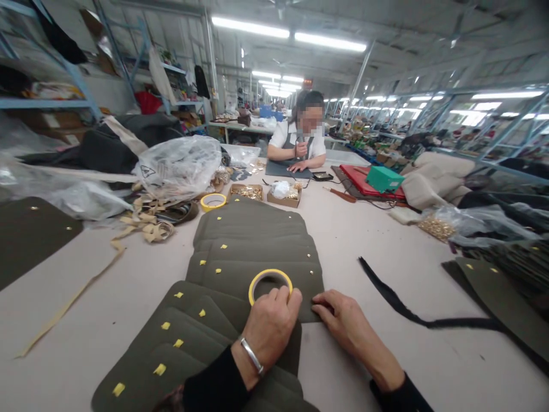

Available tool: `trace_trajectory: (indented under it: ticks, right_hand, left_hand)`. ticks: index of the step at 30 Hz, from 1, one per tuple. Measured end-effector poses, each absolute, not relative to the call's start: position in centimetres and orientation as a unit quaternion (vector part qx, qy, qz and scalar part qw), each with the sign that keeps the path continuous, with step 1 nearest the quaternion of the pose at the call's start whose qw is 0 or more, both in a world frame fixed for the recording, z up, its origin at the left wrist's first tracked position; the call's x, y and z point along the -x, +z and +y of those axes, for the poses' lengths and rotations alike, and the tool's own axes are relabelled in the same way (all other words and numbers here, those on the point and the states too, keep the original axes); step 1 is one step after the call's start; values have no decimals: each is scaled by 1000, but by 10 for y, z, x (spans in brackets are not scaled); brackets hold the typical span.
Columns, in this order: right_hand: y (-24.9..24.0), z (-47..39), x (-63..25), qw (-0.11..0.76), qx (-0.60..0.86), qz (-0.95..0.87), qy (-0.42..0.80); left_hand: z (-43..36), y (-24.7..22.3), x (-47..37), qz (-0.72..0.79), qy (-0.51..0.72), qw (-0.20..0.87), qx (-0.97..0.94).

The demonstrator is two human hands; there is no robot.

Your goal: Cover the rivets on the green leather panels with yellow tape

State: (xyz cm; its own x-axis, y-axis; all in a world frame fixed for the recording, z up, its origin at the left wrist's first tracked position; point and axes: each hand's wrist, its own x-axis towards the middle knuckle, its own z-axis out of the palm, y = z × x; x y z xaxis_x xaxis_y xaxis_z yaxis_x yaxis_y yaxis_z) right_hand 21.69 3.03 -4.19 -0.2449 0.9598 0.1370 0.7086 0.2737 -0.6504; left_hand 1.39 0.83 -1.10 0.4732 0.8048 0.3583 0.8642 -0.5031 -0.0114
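Note:
My left hand [272, 323], with a metal bangle at the wrist, is closed on a roll of yellow tape [258, 281] and rests over olive fabric panels. My right hand [345, 317] pinches the right-hand corner of the upper stack of olive panels [257, 232]. Small yellow tape pieces [223, 246] mark that stack's left side, and small metal studs [309, 256] show along its right. Nearer me, a second group of overlapping olive panels [150, 349] carries several more yellow tape pieces. My left fingertips are partly hidden.
Another yellow tape roll [213, 201] lies beyond the panels, beside boxes of brass-coloured parts [246, 192]. A black strip [398, 306] lies at right, near more olive panels [506, 303]. Beige strips [156, 230] and plastic bags [182, 166] are at left. A co-worker [300, 137] sits opposite.

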Motion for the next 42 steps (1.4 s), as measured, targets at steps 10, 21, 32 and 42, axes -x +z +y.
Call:
trace_trajectory:
  ticks: [10,21,32,42]
  right_hand:
    - [-8,18,-205,431,491,-692,307]
    - [-6,23,-188,426,357,-820,135]
    - [-4,24,-177,462,471,-731,172]
    - [-27,67,-205,446,595,-454,490]
  left_hand:
    - [17,-8,-1,-399,-309,-13,863]
    - [18,-12,-6,-411,-297,4,862]
    - [33,0,-6,-407,-278,-62,868]
    - [36,-17,-17,-409,-220,15,886]
